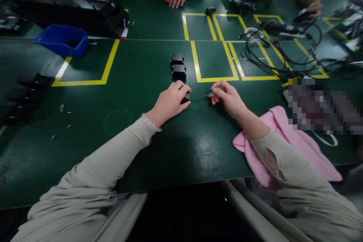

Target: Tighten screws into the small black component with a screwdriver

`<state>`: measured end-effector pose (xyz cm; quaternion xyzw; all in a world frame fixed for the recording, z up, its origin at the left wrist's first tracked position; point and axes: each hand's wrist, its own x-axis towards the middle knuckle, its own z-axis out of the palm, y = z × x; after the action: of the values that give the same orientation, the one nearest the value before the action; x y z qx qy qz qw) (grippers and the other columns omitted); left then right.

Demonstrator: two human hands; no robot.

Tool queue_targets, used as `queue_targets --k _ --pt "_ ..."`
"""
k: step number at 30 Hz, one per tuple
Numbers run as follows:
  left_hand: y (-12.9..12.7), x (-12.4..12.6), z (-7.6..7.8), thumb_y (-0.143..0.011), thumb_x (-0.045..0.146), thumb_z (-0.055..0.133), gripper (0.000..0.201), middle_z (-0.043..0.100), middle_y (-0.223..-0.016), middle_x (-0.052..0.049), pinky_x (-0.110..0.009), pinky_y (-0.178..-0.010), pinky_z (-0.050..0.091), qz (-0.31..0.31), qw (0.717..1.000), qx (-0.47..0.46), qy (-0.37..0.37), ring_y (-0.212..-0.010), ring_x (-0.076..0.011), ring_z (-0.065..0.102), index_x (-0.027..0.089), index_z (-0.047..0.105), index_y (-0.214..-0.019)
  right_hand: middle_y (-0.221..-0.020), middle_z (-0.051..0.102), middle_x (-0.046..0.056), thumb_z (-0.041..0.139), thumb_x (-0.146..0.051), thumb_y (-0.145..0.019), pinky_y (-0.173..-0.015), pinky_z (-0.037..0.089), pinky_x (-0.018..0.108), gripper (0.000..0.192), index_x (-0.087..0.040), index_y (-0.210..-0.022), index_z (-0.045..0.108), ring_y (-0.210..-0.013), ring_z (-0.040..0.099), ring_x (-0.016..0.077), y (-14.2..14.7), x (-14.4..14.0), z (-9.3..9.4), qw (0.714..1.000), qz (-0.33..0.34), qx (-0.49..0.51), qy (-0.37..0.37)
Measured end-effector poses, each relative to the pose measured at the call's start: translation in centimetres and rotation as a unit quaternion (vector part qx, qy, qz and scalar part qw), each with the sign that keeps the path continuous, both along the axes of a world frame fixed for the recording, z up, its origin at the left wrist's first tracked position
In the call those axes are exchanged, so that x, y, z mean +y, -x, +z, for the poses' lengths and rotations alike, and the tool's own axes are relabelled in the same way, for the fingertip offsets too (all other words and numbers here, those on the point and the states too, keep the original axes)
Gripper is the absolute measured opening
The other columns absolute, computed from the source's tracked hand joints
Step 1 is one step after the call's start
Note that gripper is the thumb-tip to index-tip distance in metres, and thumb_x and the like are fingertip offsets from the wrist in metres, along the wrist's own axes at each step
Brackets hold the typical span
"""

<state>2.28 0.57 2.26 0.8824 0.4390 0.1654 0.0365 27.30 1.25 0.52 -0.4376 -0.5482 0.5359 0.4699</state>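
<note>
Slippage looks the main risk: left hand (pixel 170 103) pins a small black part (pixel 185 100) to the table (pixel 176 147), fingers curled over it, while right hand (pixel 227 98) pinches a thin screwdriver (pixel 202 96) whose tip meets the part. Sideways pressure could skid the tip into those fingers.

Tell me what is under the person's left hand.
A small black part pokes out beneath the left hand on the green table; the hand covers most of it.
</note>
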Motion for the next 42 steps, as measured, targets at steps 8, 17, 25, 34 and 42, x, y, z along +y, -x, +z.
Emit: queue_targets --k 8,17,25,34,42 --pt "0.04 -0.05 0.03 -0.095 0.025 0.069 0.030 0.061 -0.121 -0.010 -0.034 -0.078 0.057 -0.001 1.000 0.004 0.002 -0.110 -0.0252 0.061 0.018 0.057 -0.121 -0.047 0.044 -0.011 0.072 -0.048 -0.093 -0.056 0.044 0.026 0.031 -0.021 -0.084 0.061 -0.047 0.055 0.0099 -0.07 -0.06 0.08 1.000 0.008 -0.012 0.000" --pt "0.01 -0.04 0.10 -0.095 0.025 0.067 0.029 0.061 -0.121 -0.010 -0.034 -0.078 0.057 -0.001 1.000 -0.001 0.011 -0.110 -0.0255 0.060 0.019 0.057 -0.120 -0.055 0.055 -0.009 0.079 -0.043 -0.088 -0.061 0.048 0.028 0.029 -0.023 -0.088 0.058 -0.052 0.059 0.0104 0.05 -0.07 0.02 1.000 -0.006 -0.009 -0.002" --pt "0.03 -0.08 0.13 -0.095 0.025 0.067 0.029 0.061 -0.121 -0.010 -0.033 -0.076 0.057 0.000 1.000 0.004 0.008 -0.110 -0.0253 0.061 0.018 0.057 -0.121 -0.048 0.049 -0.011 0.078 -0.048 -0.088 -0.056 0.046 0.026 0.033 -0.022 -0.085 0.059 -0.047 0.055 0.0100 0.12 -0.08 0.18 1.000 0.005 0.003 0.007" --pt "0.15 0.01 -0.12 -0.095 0.024 0.067 0.029 0.061 -0.121 -0.010 -0.032 -0.075 0.057 -0.006 1.000 -0.003 -0.001 -0.110 -0.0252 0.061 0.019 0.056 -0.121 -0.047 0.046 -0.011 0.075 -0.048 -0.092 -0.054 0.045 0.026 0.032 -0.022 -0.084 0.058 -0.046 0.055 0.0104 0.13 -0.22 0.36 1.000 0.007 -0.012 0.007" --pt "0.10 -0.03 -0.16 -0.095 0.025 0.067 0.029 0.061 -0.120 -0.009 -0.033 -0.074 0.057 -0.005 1.000 -0.010 0.006 -0.110 -0.0254 0.061 0.019 0.057 -0.121 -0.049 0.051 -0.010 0.077 -0.044 -0.090 -0.056 0.045 0.026 0.028 -0.022 -0.086 0.059 -0.049 0.057 0.0106 0.15 -0.34 0.60 1.000 0.006 -0.002 0.010"
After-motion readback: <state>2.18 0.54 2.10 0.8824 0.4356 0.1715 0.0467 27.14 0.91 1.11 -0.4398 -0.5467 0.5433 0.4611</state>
